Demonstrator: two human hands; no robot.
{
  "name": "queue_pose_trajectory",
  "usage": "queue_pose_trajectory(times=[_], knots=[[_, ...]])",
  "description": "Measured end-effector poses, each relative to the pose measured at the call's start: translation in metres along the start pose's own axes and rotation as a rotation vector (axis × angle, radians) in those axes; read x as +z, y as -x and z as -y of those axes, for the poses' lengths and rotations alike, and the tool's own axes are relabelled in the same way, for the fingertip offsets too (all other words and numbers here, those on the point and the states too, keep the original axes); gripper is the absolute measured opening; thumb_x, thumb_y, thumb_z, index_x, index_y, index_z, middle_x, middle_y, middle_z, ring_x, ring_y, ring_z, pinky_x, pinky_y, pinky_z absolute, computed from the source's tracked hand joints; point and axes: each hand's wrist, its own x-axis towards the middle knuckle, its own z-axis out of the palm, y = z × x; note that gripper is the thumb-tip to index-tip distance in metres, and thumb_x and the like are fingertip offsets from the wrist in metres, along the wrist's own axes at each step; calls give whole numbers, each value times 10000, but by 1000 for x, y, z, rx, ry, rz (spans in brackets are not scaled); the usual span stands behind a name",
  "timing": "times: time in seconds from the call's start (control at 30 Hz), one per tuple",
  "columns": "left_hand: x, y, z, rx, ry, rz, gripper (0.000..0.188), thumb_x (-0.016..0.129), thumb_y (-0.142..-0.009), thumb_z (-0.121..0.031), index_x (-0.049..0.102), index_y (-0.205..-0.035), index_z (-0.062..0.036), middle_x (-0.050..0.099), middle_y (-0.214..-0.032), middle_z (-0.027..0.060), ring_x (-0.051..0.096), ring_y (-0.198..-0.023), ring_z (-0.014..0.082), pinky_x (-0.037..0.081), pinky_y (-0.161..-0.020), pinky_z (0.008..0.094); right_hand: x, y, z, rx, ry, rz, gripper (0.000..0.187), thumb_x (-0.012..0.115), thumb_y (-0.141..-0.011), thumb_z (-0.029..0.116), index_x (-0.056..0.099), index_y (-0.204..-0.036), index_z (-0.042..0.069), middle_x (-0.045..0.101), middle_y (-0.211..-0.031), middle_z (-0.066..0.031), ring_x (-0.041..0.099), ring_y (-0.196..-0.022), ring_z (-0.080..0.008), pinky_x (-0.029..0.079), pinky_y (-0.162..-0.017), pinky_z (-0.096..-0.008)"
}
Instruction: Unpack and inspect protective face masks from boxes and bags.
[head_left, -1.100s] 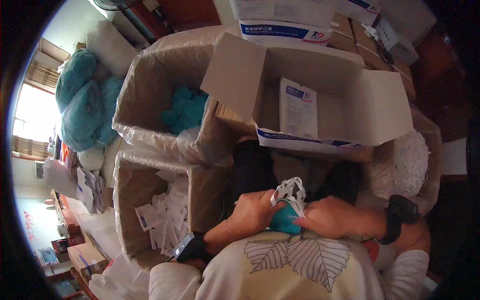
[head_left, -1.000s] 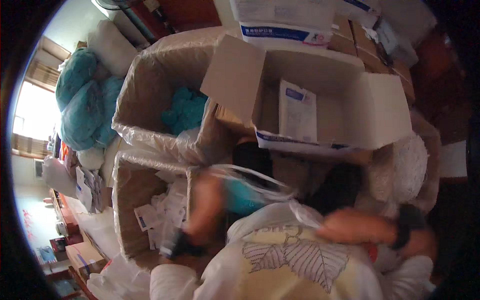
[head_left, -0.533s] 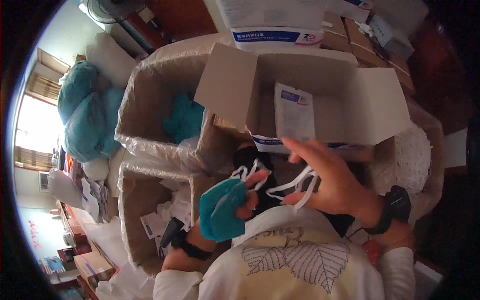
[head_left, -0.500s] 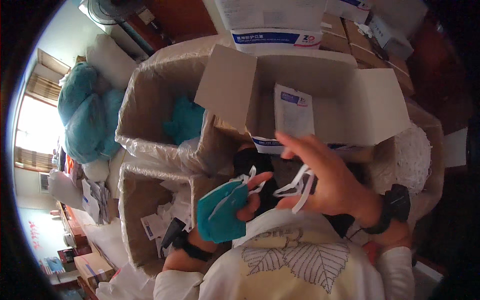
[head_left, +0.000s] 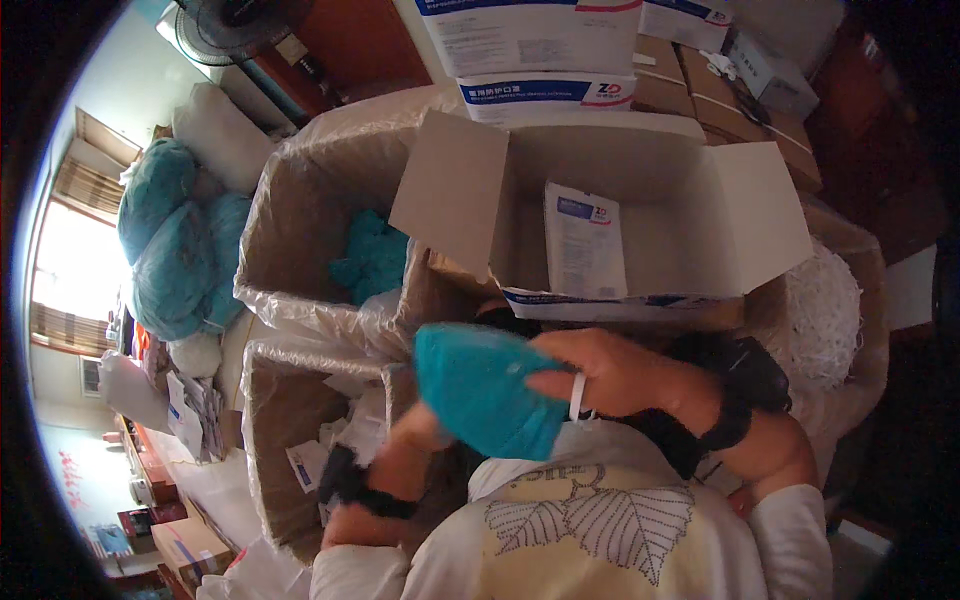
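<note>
A teal face mask (head_left: 482,388) sits in front of the person's chest, held up between both hands, just below the open cardboard box (head_left: 640,215). The right hand (head_left: 618,372) lies across the mask's right side, its fingers (head_left: 556,382) closed over the fabric, and a white ear loop (head_left: 577,396) wraps over one finger. That grip is shut on the mask. The left hand (head_left: 420,432) comes up from beneath the mask and is mostly hidden behind it and blurred; it seems to touch the underside, but how its grip stands cannot be told. Both wrists wear dark bands.

Inside the open cardboard box a flat white packet (head_left: 583,240) with a blue header leans against the back wall. To the left stands a large carton lined with clear plastic (head_left: 300,240), holding a heap of teal masks (head_left: 372,262). Below it, a second lined carton (head_left: 285,420) holds white paper packets. At the right a bin of white shredded strips (head_left: 825,320) stands just beside the open box. Stacked white boxes (head_left: 540,50) rise behind it, and teal bundles (head_left: 170,250) lie well apart at the far left near a bright window.
</note>
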Motion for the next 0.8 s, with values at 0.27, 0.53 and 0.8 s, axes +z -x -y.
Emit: queue_pose_trajectory(times=[0.27,0.53,0.8], knots=[[48,4,-87,1002,-1184,130,397,478,-852,-374,521,-1091,-60,591,-984,138,577,-907,281,456,-770,380,12,13,-17,149,25,119,239,498,-864,215,542,-994,20,601,-848,-166,589,-807,-246,445,-720,-357],[53,-2,-40,375,-885,109,282,497,-854,-325,591,-845,-59,588,-738,166,573,-711,364,453,-596,404,4,36,2,452,-273,439,245,493,-845,178,535,-1022,13,582,-960,-150,563,-899,-241,428,-799,-337],[44,2,-23,223,-776,-127,337,466,-877,-326,535,-731,-31,522,-616,177,508,-574,345,413,-535,393,22,48,-38,-18,198,-85,208,475,-841,148,508,-1001,19,571,-855,-129,566,-868,-289,429,-784,-360]])
